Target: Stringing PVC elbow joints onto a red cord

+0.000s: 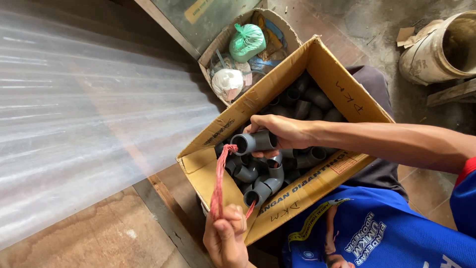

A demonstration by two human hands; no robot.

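My right hand (282, 131) grips a grey plastic pipe elbow (253, 142) over an open cardboard box (325, 67) that rests on my lap. A red string (219, 178) runs out of the elbow's open end down to my left hand (225, 235), which pinches the string at the box's near flap. Below the held elbow hangs a chain of two or three grey elbows (265, 183) threaded on the same string. Several more loose grey elbows (310, 101) fill the box.
A translucent corrugated sheet (84, 119) slopes across the left. Behind the box stands a round container (233, 30) with a green bag (246, 40) and a white bag (227, 82). A dirty bucket (436, 49) sits top right on the concrete floor.
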